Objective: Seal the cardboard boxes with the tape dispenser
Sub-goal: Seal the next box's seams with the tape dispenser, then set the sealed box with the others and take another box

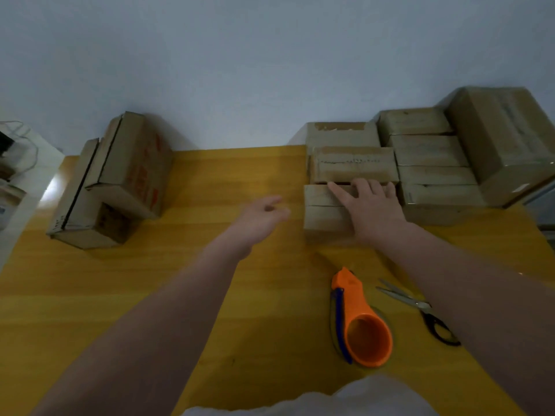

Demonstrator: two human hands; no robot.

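Several small cardboard boxes (353, 165) are packed together at the back right of the yellow table (150, 280). My right hand (372, 205) lies flat on top of the nearest small box (322, 219), fingers spread over its far edge. My left hand (264, 214) hovers just left of that box, blurred, fingers loosely apart and holding nothing. The orange tape dispenser (360, 319) lies on the table near me, between my forearms, untouched.
Scissors (420, 309) lie right of the dispenser, partly under my right forearm. Two larger boxes (120, 181) stand at the back left. A big box (504, 139) sits at the far right. A grey wall runs behind the table.
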